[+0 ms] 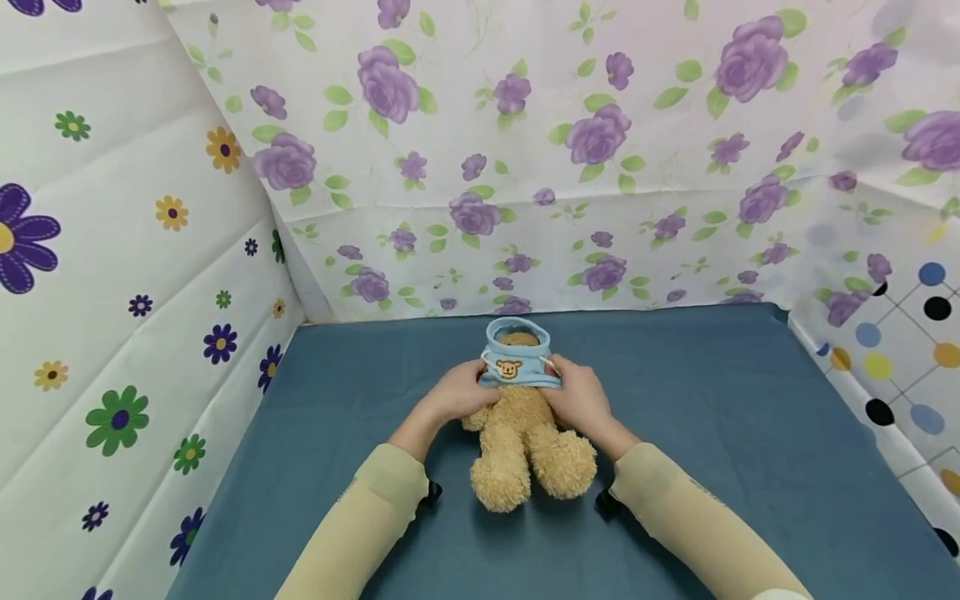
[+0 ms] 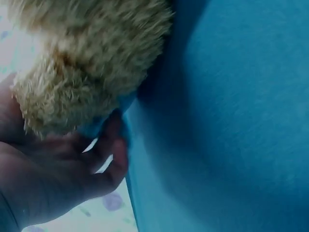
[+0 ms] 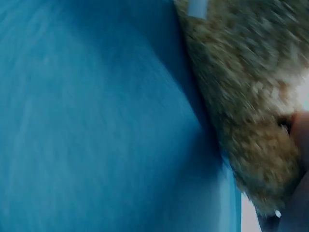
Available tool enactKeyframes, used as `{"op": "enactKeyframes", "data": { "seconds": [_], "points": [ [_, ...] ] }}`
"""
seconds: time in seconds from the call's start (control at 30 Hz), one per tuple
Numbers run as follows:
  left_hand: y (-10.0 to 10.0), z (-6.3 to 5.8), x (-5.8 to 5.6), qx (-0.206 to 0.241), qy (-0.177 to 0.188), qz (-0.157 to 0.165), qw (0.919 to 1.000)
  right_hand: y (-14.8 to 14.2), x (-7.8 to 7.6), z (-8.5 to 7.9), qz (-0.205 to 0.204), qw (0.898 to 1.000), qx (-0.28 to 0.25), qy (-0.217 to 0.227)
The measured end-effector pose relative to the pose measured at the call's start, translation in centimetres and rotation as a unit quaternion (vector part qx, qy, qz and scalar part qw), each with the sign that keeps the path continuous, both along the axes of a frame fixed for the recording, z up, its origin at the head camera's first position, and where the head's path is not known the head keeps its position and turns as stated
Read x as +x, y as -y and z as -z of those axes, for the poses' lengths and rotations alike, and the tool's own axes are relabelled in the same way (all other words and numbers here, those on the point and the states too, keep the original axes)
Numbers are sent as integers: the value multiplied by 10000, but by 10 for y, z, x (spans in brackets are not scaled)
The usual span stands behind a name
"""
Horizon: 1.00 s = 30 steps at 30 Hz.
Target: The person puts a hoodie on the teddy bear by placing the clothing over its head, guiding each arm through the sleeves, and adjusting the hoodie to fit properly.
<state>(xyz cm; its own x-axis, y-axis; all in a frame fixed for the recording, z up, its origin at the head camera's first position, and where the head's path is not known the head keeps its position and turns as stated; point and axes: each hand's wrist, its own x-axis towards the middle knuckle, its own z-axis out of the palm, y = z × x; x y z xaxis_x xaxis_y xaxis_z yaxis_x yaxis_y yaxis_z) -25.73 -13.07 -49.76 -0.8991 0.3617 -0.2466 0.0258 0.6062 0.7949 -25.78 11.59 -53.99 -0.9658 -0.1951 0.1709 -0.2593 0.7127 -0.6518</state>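
A tan plush teddy bear (image 1: 517,425) lies on its back, legs toward me. Its head is mostly covered by a small light-blue doll sweater (image 1: 521,367) with a bear-face patch and white cords; a bit of brown plush shows through the neck opening. My left hand (image 1: 459,390) grips the sweater's left side at the hem, beside the bear's arm. In the left wrist view its fingers curl at the blue cloth under the fur (image 2: 91,58). On the other side, my right hand (image 1: 579,393) pinches the hem; the right wrist view shows only part of it beside the fur (image 3: 256,159).
A blue-grey cloth covers the table (image 1: 705,417). Behind it hangs a white curtain with purple roses (image 1: 525,167). Flower-patterned sheeting (image 1: 150,333) stands on the left, dotted sheeting (image 1: 900,375) on the right. Dark straps (image 1: 609,502) sit at the wrists.
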Motion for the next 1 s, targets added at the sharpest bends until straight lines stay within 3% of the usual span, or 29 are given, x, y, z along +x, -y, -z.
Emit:
{"op": "enactKeyframes", "data": {
  "seconds": [0.1, 0.23, 0.33, 0.4, 0.5, 0.6, 0.7, 0.83, 1.0],
  "points": [
    [-8, 3, 3, -266, -753, 8, 9968, 6, 3, -2, 231, 9981, 551, -152],
    [-13, 9, 4, -731, -1824, 291, 9801, 10, 6, -2, 335, 9929, 1136, -67],
    [-11, 12, 3, -862, -2198, 539, 9702, 9, 7, -1, 283, 9910, 1302, 91],
    [-7, 13, 3, -699, -2089, 706, 9729, 7, 6, 0, 132, 9913, 1301, 131],
    [-2, 11, 6, -391, -1522, 764, 9846, 3, 5, -2, -210, 9927, 1139, 341],
    [1, 10, 9, -74, -878, 478, 9950, -1, 5, -8, -532, 9935, 797, 617],
    [0, 10, 11, 125, -564, 174, 9982, -3, 4, -15, -584, 9941, 546, 737],
    [-3, 11, 10, 268, -683, 199, 9971, -2, 6, -16, -303, 9952, 692, 617],
    [-8, 13, 10, 267, -1158, 340, 9923, 5, 10, -14, -19, 9913, 1277, 329]
  ]
}}
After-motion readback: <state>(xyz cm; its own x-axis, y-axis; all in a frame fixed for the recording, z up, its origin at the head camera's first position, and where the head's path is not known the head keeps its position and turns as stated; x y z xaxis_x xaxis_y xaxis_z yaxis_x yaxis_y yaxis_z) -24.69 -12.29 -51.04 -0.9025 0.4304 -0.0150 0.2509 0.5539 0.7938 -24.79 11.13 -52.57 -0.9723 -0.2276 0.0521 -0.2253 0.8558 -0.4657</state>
